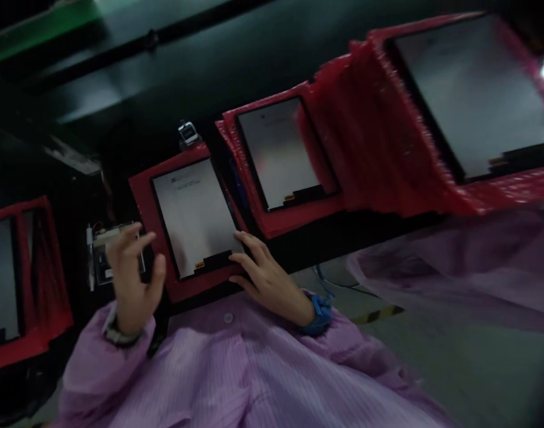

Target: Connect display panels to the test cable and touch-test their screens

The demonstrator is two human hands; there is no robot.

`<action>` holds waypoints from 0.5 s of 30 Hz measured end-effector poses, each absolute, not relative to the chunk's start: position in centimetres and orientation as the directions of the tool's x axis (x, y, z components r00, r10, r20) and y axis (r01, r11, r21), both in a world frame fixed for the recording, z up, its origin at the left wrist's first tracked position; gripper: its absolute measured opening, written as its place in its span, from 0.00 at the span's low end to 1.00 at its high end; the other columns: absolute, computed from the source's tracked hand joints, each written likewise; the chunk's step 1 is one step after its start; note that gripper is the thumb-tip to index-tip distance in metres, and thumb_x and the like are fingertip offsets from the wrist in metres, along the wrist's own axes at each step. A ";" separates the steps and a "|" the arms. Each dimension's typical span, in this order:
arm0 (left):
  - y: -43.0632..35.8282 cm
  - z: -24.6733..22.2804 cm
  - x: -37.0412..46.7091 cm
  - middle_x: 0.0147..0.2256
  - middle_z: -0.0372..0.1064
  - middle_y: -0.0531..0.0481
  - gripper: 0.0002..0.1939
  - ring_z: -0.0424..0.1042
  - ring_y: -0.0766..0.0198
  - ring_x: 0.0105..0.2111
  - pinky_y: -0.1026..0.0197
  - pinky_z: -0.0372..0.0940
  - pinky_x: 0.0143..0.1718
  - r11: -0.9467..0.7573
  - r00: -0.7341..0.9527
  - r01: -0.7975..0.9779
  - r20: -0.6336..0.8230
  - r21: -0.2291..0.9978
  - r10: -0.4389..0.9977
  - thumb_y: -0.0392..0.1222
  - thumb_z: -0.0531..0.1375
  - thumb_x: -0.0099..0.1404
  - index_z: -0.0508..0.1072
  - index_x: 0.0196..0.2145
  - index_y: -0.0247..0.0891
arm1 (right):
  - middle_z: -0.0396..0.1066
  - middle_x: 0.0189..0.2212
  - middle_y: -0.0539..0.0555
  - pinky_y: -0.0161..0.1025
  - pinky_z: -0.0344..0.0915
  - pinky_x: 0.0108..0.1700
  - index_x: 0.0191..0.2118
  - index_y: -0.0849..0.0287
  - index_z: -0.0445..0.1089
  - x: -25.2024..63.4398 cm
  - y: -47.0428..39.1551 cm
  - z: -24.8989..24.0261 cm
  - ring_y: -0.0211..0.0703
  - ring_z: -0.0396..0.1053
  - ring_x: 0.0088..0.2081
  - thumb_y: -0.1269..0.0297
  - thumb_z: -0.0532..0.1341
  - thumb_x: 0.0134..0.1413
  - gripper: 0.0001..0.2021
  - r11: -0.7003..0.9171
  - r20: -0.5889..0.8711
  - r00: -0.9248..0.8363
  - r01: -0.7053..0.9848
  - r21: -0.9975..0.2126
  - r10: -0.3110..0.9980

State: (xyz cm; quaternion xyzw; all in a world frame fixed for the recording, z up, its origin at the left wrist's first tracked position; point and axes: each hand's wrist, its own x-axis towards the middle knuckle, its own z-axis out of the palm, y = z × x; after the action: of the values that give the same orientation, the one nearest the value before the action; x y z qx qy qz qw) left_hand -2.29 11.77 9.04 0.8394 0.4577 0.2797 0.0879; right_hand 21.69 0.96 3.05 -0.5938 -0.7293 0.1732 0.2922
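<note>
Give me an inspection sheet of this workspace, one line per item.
Surface: dark table, mostly in shadow.
Things: screen panel on a red sheet; more panels on red wrapping to both sides.
Clutter: small metallic device beyond the sheet; white pen-like stick at left.
Hands: right hand has its fingers at the panel's near right corner; left hand raised, open, seemingly empty.
Cables: thin blue cable below the table edge.
Surroundings: floor with black-and-yellow tape; purple fabric at right.
</note>
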 end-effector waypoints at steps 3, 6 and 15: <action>8.6 6.8 -1.3 0.62 0.58 0.41 0.24 0.59 0.47 0.63 0.37 0.59 0.62 -0.520 0.503 0.701 0.178 0.488 0.846 0.44 0.56 0.70 0.59 0.62 0.50 | 0.61 0.60 0.70 0.54 0.69 0.61 0.38 0.63 0.71 22.2 1.6 2.7 0.56 0.58 0.65 0.65 0.59 0.63 0.06 0.308 0.325 -0.137 0.766 -0.565 0.936; 7.0 4.5 -1.0 0.63 0.55 0.39 0.23 0.55 0.47 0.64 0.38 0.54 0.65 -0.465 0.461 0.741 0.135 0.484 0.877 0.47 0.54 0.72 0.61 0.62 0.44 | 0.65 0.56 0.66 0.50 0.70 0.60 0.34 0.64 0.70 22.3 2.2 1.8 0.54 0.59 0.63 0.63 0.60 0.63 0.09 0.383 0.446 -0.155 0.787 -0.484 0.881; 5.0 3.8 -1.1 0.61 0.59 0.38 0.23 0.57 0.47 0.65 0.42 0.51 0.67 -0.292 0.235 0.717 0.175 0.633 0.956 0.53 0.55 0.69 0.67 0.56 0.38 | 0.68 0.52 0.59 0.53 0.55 0.67 0.37 0.60 0.68 22.1 2.0 1.3 0.46 0.56 0.60 0.57 0.59 0.64 0.10 0.349 0.407 -0.038 0.592 -0.727 0.913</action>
State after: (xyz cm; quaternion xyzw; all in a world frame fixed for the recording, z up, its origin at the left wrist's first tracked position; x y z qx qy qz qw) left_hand -1.12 5.01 3.79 0.7551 0.5540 0.2753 0.2170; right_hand 22.11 1.98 1.31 -0.5401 -0.6964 0.1843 0.4351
